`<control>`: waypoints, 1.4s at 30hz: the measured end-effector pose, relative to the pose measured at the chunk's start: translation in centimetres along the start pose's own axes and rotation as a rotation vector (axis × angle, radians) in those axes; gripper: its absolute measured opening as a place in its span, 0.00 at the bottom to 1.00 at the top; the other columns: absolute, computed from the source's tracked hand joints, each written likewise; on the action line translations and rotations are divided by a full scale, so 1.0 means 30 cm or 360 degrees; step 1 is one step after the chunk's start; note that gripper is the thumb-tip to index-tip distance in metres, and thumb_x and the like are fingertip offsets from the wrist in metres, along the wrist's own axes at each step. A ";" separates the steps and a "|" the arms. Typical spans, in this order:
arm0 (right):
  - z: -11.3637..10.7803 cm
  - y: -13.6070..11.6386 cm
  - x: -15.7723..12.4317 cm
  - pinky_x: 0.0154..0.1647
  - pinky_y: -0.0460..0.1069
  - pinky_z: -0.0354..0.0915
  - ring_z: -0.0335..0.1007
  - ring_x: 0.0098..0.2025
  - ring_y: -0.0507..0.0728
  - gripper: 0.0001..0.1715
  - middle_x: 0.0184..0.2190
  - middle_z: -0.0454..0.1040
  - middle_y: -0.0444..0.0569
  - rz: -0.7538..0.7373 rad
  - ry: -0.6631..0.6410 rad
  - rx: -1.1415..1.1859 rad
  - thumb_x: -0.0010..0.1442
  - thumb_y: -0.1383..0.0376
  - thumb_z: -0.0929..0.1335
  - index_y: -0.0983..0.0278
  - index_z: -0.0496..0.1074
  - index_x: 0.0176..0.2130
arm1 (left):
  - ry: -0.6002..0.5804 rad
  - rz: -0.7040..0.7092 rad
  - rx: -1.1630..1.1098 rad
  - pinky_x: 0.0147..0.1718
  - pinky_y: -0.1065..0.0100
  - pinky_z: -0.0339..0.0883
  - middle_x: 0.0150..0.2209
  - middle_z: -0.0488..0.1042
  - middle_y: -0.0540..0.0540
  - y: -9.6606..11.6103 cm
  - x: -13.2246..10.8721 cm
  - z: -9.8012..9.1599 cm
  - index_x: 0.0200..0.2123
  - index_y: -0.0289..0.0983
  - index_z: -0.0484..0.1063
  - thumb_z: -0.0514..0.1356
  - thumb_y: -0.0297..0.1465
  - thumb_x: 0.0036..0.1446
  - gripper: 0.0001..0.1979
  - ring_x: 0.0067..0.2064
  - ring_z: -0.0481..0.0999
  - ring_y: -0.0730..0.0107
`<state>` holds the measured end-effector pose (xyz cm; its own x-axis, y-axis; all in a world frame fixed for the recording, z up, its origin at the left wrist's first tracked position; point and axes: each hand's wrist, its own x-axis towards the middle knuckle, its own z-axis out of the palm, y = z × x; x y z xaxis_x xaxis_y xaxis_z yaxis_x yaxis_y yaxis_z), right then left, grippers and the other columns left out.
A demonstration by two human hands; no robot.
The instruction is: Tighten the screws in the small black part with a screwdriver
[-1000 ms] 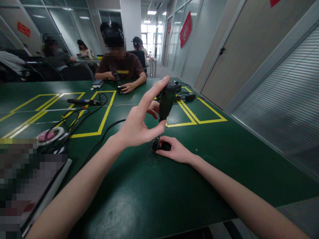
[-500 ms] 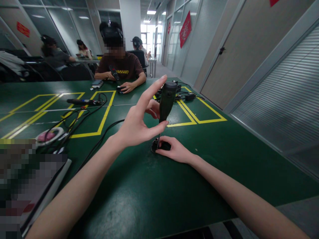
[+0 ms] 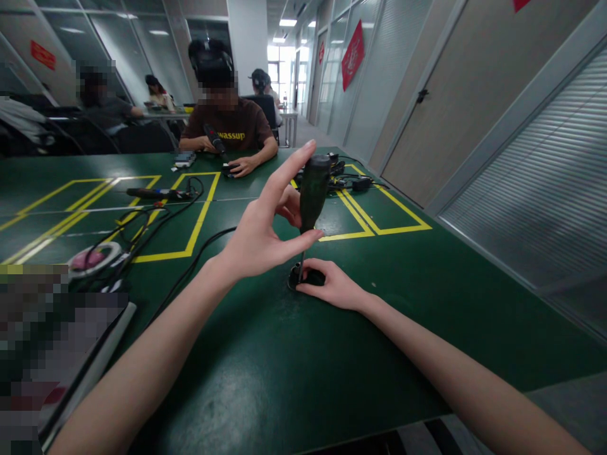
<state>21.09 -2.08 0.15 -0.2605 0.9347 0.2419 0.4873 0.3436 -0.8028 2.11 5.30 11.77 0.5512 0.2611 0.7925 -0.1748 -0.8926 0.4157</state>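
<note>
My left hand [image 3: 258, 237] holds a dark screwdriver [image 3: 314, 189] nearly upright, with the thumb and curled fingers at its lower handle. The index finger stretches up beside the top of the handle. The thin shaft points down into a small black part [image 3: 293, 278] on the green table. My right hand [image 3: 334, 284] pinches this black part from the right and steadies it against the tabletop. The fingers partly cover the part, so its exact kind is not clear.
A second dark tool with a cable [image 3: 159, 194] lies at the left, near a white tape roll [image 3: 95, 260]. Black cables and adapters [image 3: 360, 183] lie at the back. Across the green table [image 3: 403, 328] sits a person [image 3: 227, 129] with a similar tool.
The screwdriver's handle has tilted very slightly left, closer to upright, with my left hand. My right hand and the black part have stayed in place.
</note>
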 end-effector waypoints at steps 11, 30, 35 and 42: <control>0.000 -0.003 0.001 0.46 0.53 0.69 0.74 0.40 0.57 0.10 0.37 0.79 0.48 -0.0003 -0.0013 -0.0011 0.60 0.62 0.74 0.63 0.76 0.41 | -0.0086 -0.0051 -0.0112 0.41 0.60 0.81 0.69 0.65 0.42 0.028 0.011 -0.008 0.74 0.55 0.47 0.69 0.33 0.59 0.47 0.50 0.83 0.55; -0.001 -0.006 0.005 0.46 0.53 0.69 0.74 0.39 0.57 0.10 0.38 0.79 0.48 -0.0019 -0.0018 0.0020 0.59 0.63 0.74 0.63 0.75 0.41 | -0.0049 -0.0093 -0.0079 0.36 0.67 0.77 0.69 0.65 0.41 0.037 0.010 -0.005 0.74 0.52 0.49 0.67 0.28 0.57 0.47 0.44 0.82 0.64; 0.003 -0.004 0.005 0.46 0.53 0.69 0.74 0.39 0.57 0.10 0.38 0.79 0.48 -0.0017 -0.0010 0.0015 0.59 0.63 0.74 0.63 0.75 0.41 | -0.0049 -0.0097 -0.0020 0.32 0.68 0.76 0.70 0.63 0.41 0.033 0.009 -0.006 0.75 0.53 0.48 0.66 0.29 0.56 0.48 0.43 0.83 0.64; -0.002 -0.006 0.002 0.46 0.53 0.69 0.75 0.39 0.57 0.10 0.39 0.80 0.49 -0.0015 -0.0018 0.0020 0.59 0.62 0.74 0.63 0.75 0.42 | -0.0037 -0.0192 -0.0033 0.31 0.68 0.75 0.69 0.66 0.42 0.041 0.005 -0.010 0.74 0.53 0.50 0.67 0.28 0.56 0.47 0.46 0.84 0.59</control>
<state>21.03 -2.09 0.34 -0.2745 0.9303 0.2432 0.4745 0.3510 -0.8073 1.74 4.35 12.54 0.5880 0.3571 0.7257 -0.1228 -0.8475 0.5165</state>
